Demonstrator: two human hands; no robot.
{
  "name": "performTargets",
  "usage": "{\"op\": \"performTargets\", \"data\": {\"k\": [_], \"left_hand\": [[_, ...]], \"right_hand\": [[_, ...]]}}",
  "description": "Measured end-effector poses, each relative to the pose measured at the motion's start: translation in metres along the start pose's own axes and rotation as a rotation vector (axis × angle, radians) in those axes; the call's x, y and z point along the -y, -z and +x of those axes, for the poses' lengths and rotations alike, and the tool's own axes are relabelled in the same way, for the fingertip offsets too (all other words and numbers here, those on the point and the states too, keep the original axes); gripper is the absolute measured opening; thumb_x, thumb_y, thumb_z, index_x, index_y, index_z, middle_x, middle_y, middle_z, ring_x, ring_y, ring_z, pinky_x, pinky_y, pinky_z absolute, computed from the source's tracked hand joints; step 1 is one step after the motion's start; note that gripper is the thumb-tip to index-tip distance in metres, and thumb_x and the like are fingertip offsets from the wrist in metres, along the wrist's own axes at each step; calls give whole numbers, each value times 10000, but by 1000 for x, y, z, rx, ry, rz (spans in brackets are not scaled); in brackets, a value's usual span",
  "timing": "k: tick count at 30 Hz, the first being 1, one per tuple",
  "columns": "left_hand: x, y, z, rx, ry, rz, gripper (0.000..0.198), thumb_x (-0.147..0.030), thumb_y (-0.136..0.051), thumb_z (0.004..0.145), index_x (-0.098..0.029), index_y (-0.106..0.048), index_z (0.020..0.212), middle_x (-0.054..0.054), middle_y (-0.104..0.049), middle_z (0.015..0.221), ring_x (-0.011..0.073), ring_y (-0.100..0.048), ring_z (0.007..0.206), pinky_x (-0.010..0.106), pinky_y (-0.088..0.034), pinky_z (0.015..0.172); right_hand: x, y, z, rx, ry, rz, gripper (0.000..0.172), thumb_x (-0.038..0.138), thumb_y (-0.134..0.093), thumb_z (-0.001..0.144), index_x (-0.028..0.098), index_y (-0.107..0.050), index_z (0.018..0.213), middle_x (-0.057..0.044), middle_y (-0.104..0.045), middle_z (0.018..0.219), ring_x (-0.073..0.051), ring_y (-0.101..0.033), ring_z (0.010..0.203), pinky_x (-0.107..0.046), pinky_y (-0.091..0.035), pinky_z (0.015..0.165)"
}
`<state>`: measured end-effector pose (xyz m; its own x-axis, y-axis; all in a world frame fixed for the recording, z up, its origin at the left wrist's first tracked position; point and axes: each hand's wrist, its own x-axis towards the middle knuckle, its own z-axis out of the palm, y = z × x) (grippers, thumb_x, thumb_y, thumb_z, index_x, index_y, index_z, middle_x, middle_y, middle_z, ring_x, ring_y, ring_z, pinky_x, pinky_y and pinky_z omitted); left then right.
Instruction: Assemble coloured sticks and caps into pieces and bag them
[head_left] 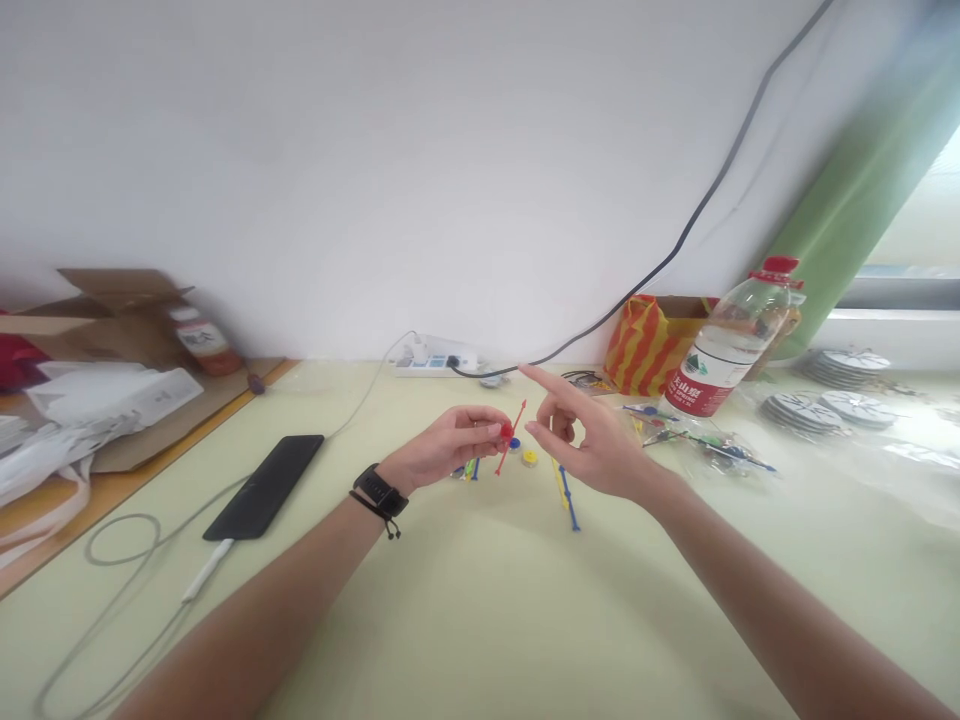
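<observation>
Pinched between the thumb and fingers of my left hand (450, 442) is a red arrow spinner (506, 431), a small round knob with a thin double-ended red arrow at its right side. Just to the right, my right hand (589, 432) is held in the air with its index finger stretched out and thumb apart, nothing between them. Below the hands lie a yellow round piece (529, 457) and a blue round piece (514, 443). A blue arrow (570, 503) and a yellow arrow (559, 486) rest side by side under my right hand. More small coloured pieces are partly hidden beneath my left hand.
A black phone (264, 487) on a charging cable lies at left. Against the wall is a white power strip (435, 357). On the right stand a large water bottle (724, 345), a striped bag (637, 345), bagged pieces (724, 452) and stacked discs (802, 412). Boxes (124, 300) fill the far left.
</observation>
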<state>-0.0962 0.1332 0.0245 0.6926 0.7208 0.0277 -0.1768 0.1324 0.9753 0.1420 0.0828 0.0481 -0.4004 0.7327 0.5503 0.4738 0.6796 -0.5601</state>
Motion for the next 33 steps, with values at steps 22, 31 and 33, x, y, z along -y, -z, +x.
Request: {"op": "performTargets", "data": {"k": [22, 31, 33], "left_hand": [[-2, 0, -1, 12, -1, 25, 224, -312, -798, 883, -137, -758, 1018, 88, -695, 931, 171, -658, 867, 250, -510, 829], [6, 8, 3, -35, 49, -25, 300, -329, -787, 896, -120, -749, 1108, 142, -735, 1061, 180, -706, 882, 266, -548, 855], [8, 10, 4, -61, 54, -65, 274, -321, -770, 912, -112, -745, 1088, 133, -734, 1030, 171, -703, 867, 253, -554, 830]], "right_hand": [[3, -6, 2, 41, -31, 71, 116, 318, -621, 943, 218, -606, 886, -6, -664, 744, -135, -583, 624, -256, -463, 591], [-36, 21, 8, 70, -155, -61, 216, 376, -606, 938, 194, -678, 847, -18, -658, 708, -144, -539, 610, -263, -419, 552], [-52, 23, 6, 207, -223, -142, 218, 360, -616, 909, 194, -723, 817, -22, -679, 707, -156, -556, 623, -268, -402, 547]]}}
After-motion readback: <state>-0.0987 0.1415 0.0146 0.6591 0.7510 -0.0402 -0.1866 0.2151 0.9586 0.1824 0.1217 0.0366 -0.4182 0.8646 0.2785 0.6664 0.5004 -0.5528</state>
